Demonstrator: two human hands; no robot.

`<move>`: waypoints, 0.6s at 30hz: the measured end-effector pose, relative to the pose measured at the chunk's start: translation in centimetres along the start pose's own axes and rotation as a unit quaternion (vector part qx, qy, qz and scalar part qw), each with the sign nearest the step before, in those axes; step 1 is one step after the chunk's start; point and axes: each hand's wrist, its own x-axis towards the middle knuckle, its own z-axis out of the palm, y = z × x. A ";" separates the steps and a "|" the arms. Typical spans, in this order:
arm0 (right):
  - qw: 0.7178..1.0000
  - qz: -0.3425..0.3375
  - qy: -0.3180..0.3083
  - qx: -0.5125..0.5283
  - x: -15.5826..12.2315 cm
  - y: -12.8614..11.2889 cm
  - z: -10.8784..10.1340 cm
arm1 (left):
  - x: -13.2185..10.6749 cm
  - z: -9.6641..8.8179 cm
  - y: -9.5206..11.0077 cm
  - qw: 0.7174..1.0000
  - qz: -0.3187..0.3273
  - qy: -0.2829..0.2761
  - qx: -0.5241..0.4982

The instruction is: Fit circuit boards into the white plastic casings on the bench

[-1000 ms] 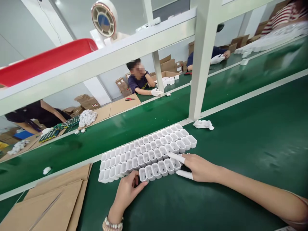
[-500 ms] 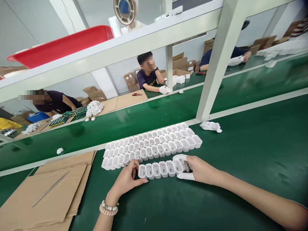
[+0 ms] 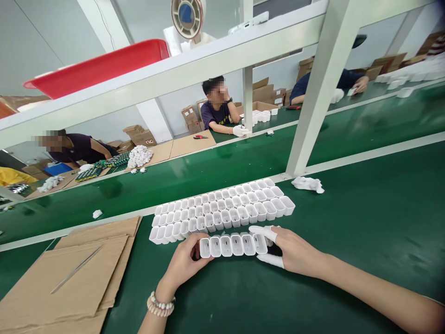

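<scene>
A short row of small white plastic cases (image 3: 225, 247), hollow and facing up toward me, is squeezed end to end between my two hands. My left hand (image 3: 187, 255), with a beaded bracelet at the wrist, presses on the left end of the row. At the right end, my right hand (image 3: 290, 250) grips the last case with white-covered thumb and finger; its other fingertips are partly hidden. Just behind stand several longer rows of the same white cases (image 3: 222, 206), packed close together on the green table (image 3: 365, 222).
Flat cardboard sheets (image 3: 69, 273) with metal tweezers (image 3: 76, 269) lie at the left. A crumpled white glove (image 3: 308, 184) rests near the white post (image 3: 320, 88). Beyond a green conveyor belt (image 3: 194, 171), co-workers sit at their places. A red tray (image 3: 100, 67) is on the overhead shelf.
The short row now tilts more toward me, its openings facing the camera, and appears slightly raised. Both hands still hold its ends. The view has shifted slightly.
</scene>
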 end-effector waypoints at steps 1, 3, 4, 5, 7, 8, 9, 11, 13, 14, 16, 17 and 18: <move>1.000 -0.005 0.006 -0.009 -0.1 0.0 0.0 | 0.0 0.0 0.2 1.000 -0.001 0.002 -0.003; 1.000 -0.009 0.014 -0.023 -0.2 0.0 0.0 | -0.2 0.1 0.5 1.000 -0.008 -0.007 -0.010; 0.999 -0.008 0.016 -0.026 -0.2 0.0 0.0 | -0.2 0.1 0.6 1.000 -0.014 -0.015 -0.015; 0.999 -0.006 0.018 -0.029 -0.3 0.0 0.0 | -0.3 0.1 0.8 0.999 -0.018 -0.024 -0.021; 0.999 0.000 0.021 -0.029 -0.3 0.1 0.0 | -0.4 0.1 1.0 0.998 -0.023 -0.039 -0.035; 0.999 0.003 0.020 -0.029 -0.3 0.2 0.1 | -0.5 0.1 1.1 0.998 -0.024 -0.044 -0.040; 0.999 0.006 0.017 -0.029 -0.4 0.3 0.3 | -0.5 0.1 1.2 0.998 -0.024 -0.047 -0.044; 0.999 0.009 0.004 -0.031 -0.4 0.8 0.8 | -0.5 0.1 1.1 0.997 -0.027 -0.051 -0.045; 0.999 0.007 0.001 -0.039 -0.6 1.6 1.6 | -0.5 0.2 0.9 0.997 -0.028 -0.053 -0.044; 0.999 0.002 0.010 -0.045 -0.7 2.1 2.0 | -0.4 0.3 0.8 0.997 -0.024 -0.053 -0.043; 0.997 -0.009 0.052 -0.060 -1.2 3.4 2.6 | -0.3 0.5 0.5 0.998 -0.006 -0.048 -0.039; 0.994 -0.017 0.081 -0.066 -1.4 4.0 2.8 | -0.3 0.6 0.4 0.999 0.005 -0.041 -0.034; 0.991 -0.024 0.110 -0.065 -1.5 4.5 2.9 | -0.2 0.7 0.3 0.999 0.016 -0.033 -0.028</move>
